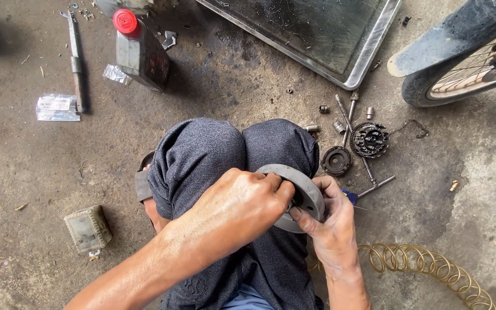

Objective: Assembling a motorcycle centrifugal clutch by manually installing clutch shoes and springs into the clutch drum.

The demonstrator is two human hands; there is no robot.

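A round grey metal disc (pixel 311 188) with a hole in its middle is held tilted over my knees. My left hand (pixel 239 205) reaches across from the left, its fingers closed on the disc's near edge and centre. The disc's right side rests in my right hand (pixel 333 225), thumb pressed on the rim. What my left fingertips pinch at the centre is hidden. On the concrete floor just right of my knees lie a toothed clutch basket (pixel 369 139) and a dark round hub (pixel 336 161).
A T-handle wrench (pixel 368 172) and small bolts lie beside the clutch parts. A metal tray (pixel 368 54) sits at the top, a motorcycle wheel (pixel 460 69) top right, a coiled hose (pixel 426 263) bottom right. Left: red-capped oil bottle (pixel 140 50), long wrench (pixel 76 57), small grey box (pixel 88 228).
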